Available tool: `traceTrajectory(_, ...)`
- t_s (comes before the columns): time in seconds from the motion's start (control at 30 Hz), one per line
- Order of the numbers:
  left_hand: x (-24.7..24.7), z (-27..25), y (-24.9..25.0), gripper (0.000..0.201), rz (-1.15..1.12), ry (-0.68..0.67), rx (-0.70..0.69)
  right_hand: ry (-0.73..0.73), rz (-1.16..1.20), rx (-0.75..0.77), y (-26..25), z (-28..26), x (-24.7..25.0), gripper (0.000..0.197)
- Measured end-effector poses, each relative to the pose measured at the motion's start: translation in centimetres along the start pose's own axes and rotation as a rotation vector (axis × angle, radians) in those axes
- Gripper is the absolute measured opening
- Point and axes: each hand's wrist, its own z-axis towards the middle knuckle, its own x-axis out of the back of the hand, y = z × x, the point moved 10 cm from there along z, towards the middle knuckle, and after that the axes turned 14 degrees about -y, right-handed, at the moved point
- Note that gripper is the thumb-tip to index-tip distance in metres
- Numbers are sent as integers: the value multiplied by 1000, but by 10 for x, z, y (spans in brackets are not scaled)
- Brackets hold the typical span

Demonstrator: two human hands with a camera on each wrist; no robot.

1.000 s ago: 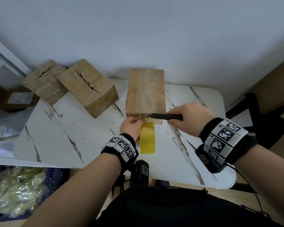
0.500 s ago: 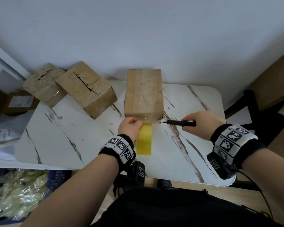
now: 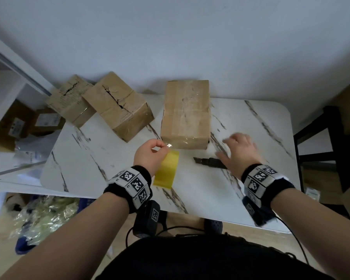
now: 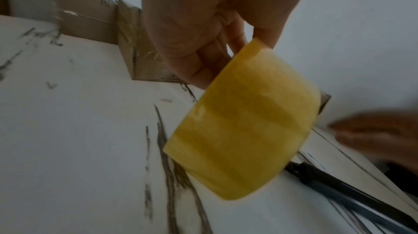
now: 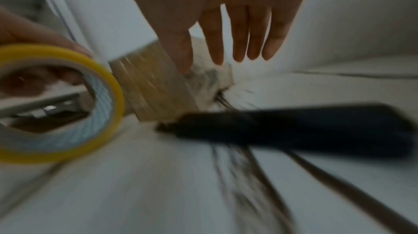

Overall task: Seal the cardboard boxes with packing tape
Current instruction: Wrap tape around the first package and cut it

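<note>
A taped cardboard box (image 3: pixel 186 112) stands upright at the middle back of the marble table (image 3: pixel 79 158). Just in front of its near face, my left hand (image 3: pixel 150 153) grips the yellow roll of packing tape (image 3: pixel 167 168), fingers curled through its core (image 4: pixel 203 55). The roll (image 5: pixel 56 104) hangs above the table. My right hand (image 3: pixel 238 150) hovers with straight, spread fingers (image 5: pixel 248 41) to the right of the box. Under it, a black utility knife (image 3: pixel 209 162) lies flat on the table, released.
Two more cardboard boxes (image 3: pixel 117 110) (image 3: pixel 71 100) with torn top seams sit at the back left of the table. A dark chair (image 3: pixel 321 146) stands to the right. Bags and cartons lie on the floor at the left.
My right hand drew the knife away from the box to the right, laid it on the table and let go. My left hand pulled the tape roll slightly back from the box.
</note>
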Motion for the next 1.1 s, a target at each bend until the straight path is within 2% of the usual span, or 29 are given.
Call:
traceTrajectory(0.07,6,0,1,5,5,5,5,159,60,122,-36,4,25,55)
traceTrajectory(0.1,9,0,2,6,6,4,4,186,66,183,-53,7,32,58)
traceTrajectory(0.2,16,0,4,8,15,0,-2,105,-61,262,-93,29,27,62)
traceTrajectory(0.27,23,1,6,9,8,0,-16,86,-150,315,-109,38,20,56)
traceTrajectory(0.33,28,3,9,11,9,-7,-33,70,-209,347,-116,42,18,51)
traceTrajectory(0.4,32,5,12,13,17,-20,-40,58,-310,370,-117,43,16,55)
traceTrajectory(0.47,34,9,14,13,26,-37,-44,-1,-368,357,-110,43,16,57)
traceTrajectory(0.63,38,19,17,13,45,-71,-70,-3,-288,353,-88,33,30,55)
traceTrajectory(0.7,39,22,19,15,46,-77,-91,-15,-294,282,-78,29,31,59)
traceTrajectory(0.8,37,26,20,14,59,-95,-94,48,-226,138,-74,25,45,54)
traceTrajectory(0.9,39,27,22,10,71,-103,-107,-32,-231,-34,-80,31,36,94)
traceTrajectory(0.93,40,28,23,9,72,-99,-114,-57,-255,-63,-82,36,30,99)
traceTrajectory(1.0,43,30,23,7,69,-93,-125,-79,-282,-62,-86,40,21,93)
traceTrajectory(1.1,44,33,19,7,40,-105,-115,-104,-253,25,-81,38,20,83)
